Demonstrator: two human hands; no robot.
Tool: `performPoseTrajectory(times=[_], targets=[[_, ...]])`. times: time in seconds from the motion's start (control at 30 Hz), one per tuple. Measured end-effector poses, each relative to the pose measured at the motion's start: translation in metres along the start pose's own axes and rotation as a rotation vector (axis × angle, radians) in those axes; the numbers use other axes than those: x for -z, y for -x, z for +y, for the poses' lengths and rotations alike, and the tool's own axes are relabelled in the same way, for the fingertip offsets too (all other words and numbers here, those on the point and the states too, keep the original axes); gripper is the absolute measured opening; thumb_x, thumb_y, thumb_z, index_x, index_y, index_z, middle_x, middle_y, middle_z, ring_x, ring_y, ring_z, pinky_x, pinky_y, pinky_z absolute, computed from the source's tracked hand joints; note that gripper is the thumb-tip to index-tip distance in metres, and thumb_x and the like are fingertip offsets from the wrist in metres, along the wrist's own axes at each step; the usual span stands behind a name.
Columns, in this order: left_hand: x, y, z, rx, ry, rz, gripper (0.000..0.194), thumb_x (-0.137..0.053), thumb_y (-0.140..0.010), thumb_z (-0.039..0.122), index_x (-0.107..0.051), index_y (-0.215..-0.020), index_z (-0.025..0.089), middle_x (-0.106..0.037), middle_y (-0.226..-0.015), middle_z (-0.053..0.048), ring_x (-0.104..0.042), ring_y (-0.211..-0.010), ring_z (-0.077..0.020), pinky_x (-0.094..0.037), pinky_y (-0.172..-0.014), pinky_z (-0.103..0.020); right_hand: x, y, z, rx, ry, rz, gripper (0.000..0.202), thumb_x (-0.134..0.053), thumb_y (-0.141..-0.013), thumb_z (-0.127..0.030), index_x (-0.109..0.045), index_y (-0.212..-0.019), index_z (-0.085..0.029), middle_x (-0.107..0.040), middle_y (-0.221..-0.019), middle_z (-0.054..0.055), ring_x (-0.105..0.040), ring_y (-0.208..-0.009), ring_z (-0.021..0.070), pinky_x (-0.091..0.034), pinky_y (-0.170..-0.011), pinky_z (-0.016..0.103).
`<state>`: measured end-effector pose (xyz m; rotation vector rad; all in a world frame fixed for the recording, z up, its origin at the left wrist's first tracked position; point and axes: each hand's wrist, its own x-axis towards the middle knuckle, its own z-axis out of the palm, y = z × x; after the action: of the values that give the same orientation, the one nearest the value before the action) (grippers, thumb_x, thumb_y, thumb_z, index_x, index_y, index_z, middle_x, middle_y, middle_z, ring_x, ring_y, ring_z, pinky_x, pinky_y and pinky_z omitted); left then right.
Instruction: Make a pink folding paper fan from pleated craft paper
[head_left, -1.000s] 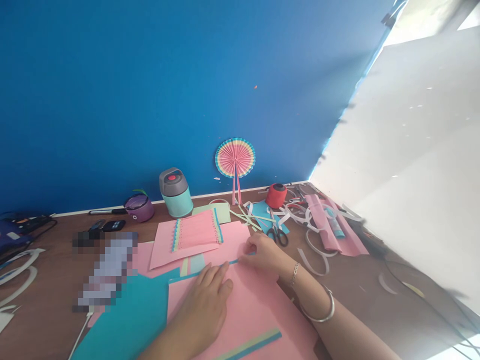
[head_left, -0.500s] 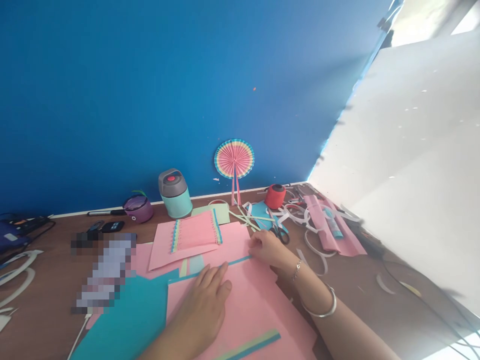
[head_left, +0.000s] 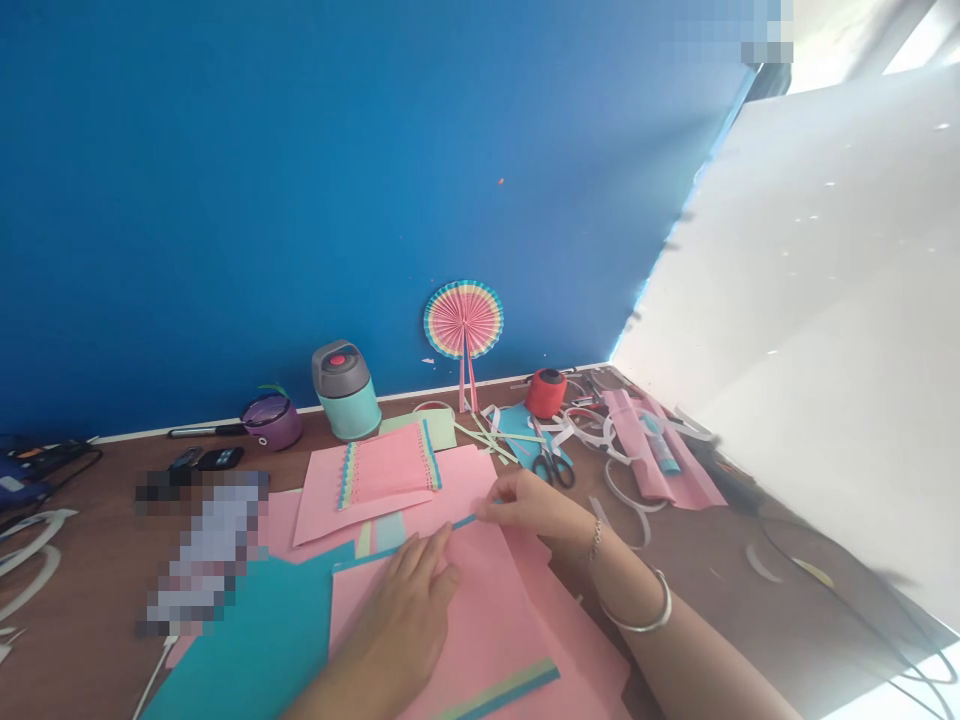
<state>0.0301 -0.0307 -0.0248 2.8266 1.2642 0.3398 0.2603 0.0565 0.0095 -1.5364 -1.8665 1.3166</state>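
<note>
A pink paper sheet (head_left: 487, 610) lies in front of me, with a blue paper strip (head_left: 465, 521) along its far edge and a green-and-blue band near its front edge. My left hand (head_left: 409, 605) rests flat on the sheet, fingertips at the strip. Thumb and forefinger of my right hand (head_left: 521, 510) pinch the strip near the sheet's far right corner; the fingertips partly hide it. Just beyond lies a pleated pink paper piece (head_left: 390, 463) with blue and yellow-green edges. Black-handled scissors (head_left: 553, 468) sit past my right hand.
A finished-looking pleated paper fan (head_left: 463, 320) leans on the blue wall. Along the back stand a turquoise food flask (head_left: 351, 408), a purple cup (head_left: 277, 424) and a red speaker-like cylinder (head_left: 546, 394). Teal paper (head_left: 262, 630) lies left; paper scraps and a glue tube (head_left: 666, 455) lie right.
My right hand has slid a little to the left along the blue strip, fingers still pinched. My left hand stays flat on the sheet. The view has shifted slightly.
</note>
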Motion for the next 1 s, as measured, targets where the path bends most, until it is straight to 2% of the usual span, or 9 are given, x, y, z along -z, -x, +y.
performPoseTrajectory(times=[0.17,0.43,0.53,0.63,0.7,0.83,0.87,0.93,1.0], targets=[[0.019,-0.006,0.009,0.039,0.030,-0.002,0.028,-0.036,-0.085,0.006,-0.055,-0.102,0.018,-0.021,-0.152,-0.009,-0.034,-0.132,-0.0294,-0.040,-0.102,-0.049,-0.002,0.000,0.003,0.052,0.042,-0.019,0.013,-0.060,-0.067,-0.026,-0.063,-0.063,-0.014,-0.054,-0.058,-0.002,-0.043,-0.057,0.0101,-0.032,-0.051,0.021],[0.023,-0.011,0.009,-0.057,-0.030,0.072,0.033,-0.032,-0.080,-0.003,-0.057,-0.087,0.017,-0.037,-0.144,-0.006,-0.028,-0.133,-0.0279,-0.033,-0.106,-0.052,0.000,-0.002,0.006,0.021,-0.029,0.021,0.008,-0.061,-0.059,-0.016,-0.062,-0.067,-0.014,-0.058,-0.062,-0.002,-0.050,-0.060,0.0115,-0.037,-0.055,0.022],[0.027,-0.012,0.011,-0.027,-0.014,0.049,0.034,-0.034,-0.079,-0.003,-0.059,-0.091,0.018,-0.055,-0.122,-0.008,-0.047,-0.114,-0.0268,-0.043,-0.095,-0.048,-0.001,-0.001,0.001,-0.010,-0.205,0.007,0.009,-0.061,-0.056,-0.014,-0.061,-0.066,-0.015,-0.059,-0.062,-0.001,-0.051,-0.060,0.0111,-0.038,-0.057,0.022],[0.030,-0.013,0.014,-0.023,0.011,-0.015,0.033,-0.037,-0.080,0.000,-0.058,-0.097,0.019,-0.061,-0.094,-0.006,-0.055,-0.085,-0.0220,-0.049,-0.079,-0.041,0.006,0.000,0.000,-0.029,-0.403,0.118,0.013,-0.056,-0.064,-0.022,-0.063,-0.073,-0.016,-0.061,-0.068,0.000,-0.050,-0.060,0.0107,-0.035,-0.053,0.021],[0.028,-0.013,0.014,-0.029,0.009,0.003,0.033,-0.037,-0.081,0.001,-0.058,-0.099,0.018,-0.061,-0.092,-0.006,-0.054,-0.082,-0.0216,-0.049,-0.077,-0.039,0.012,-0.002,0.004,0.008,-0.425,0.288,0.021,-0.048,-0.071,-0.028,-0.064,-0.080,-0.017,-0.062,-0.074,0.002,-0.050,-0.062,0.0116,-0.034,-0.052,0.022],[0.018,-0.011,0.010,-0.091,-0.001,0.088,0.037,-0.038,-0.079,0.000,-0.055,-0.108,0.016,-0.061,-0.091,-0.008,-0.054,-0.081,-0.0219,-0.049,-0.076,-0.040,0.020,-0.016,0.011,0.063,0.077,0.550,0.030,-0.041,-0.082,-0.032,-0.067,-0.083,-0.016,-0.065,-0.082,0.004,-0.054,-0.071,0.0158,-0.038,-0.063,0.025],[0.016,-0.010,0.009,-0.109,0.006,0.105,0.040,-0.038,-0.079,0.001,-0.053,-0.113,0.015,-0.061,-0.091,-0.008,-0.055,-0.081,-0.0219,-0.049,-0.075,-0.039,0.019,-0.022,0.011,0.064,0.304,0.524,0.032,-0.039,-0.084,-0.030,-0.068,-0.079,-0.017,-0.065,-0.079,0.004,-0.054,-0.073,0.0166,-0.039,-0.066,0.026],[0.011,-0.010,0.008,-0.147,0.032,0.154,0.042,-0.037,-0.081,0.003,-0.050,-0.118,0.015,-0.062,-0.092,-0.009,-0.056,-0.082,-0.0214,-0.049,-0.075,-0.038,0.014,-0.036,0.007,0.074,0.414,0.515,0.027,-0.046,-0.081,-0.024,-0.068,-0.069,-0.017,-0.062,-0.074,0.005,-0.053,-0.079,0.0192,-0.037,-0.074,0.028],[0.007,-0.009,0.006,-0.198,0.058,0.229,0.036,-0.036,-0.085,0.009,-0.052,-0.117,0.016,-0.064,-0.097,-0.010,-0.058,-0.087,-0.0214,-0.049,-0.078,-0.037,0.008,-0.051,0.000,0.072,0.477,0.532,0.021,-0.049,-0.079,-0.020,-0.070,-0.078,-0.017,-0.061,-0.085,0.008,-0.051,-0.087,0.0216,-0.036,-0.079,0.030]])
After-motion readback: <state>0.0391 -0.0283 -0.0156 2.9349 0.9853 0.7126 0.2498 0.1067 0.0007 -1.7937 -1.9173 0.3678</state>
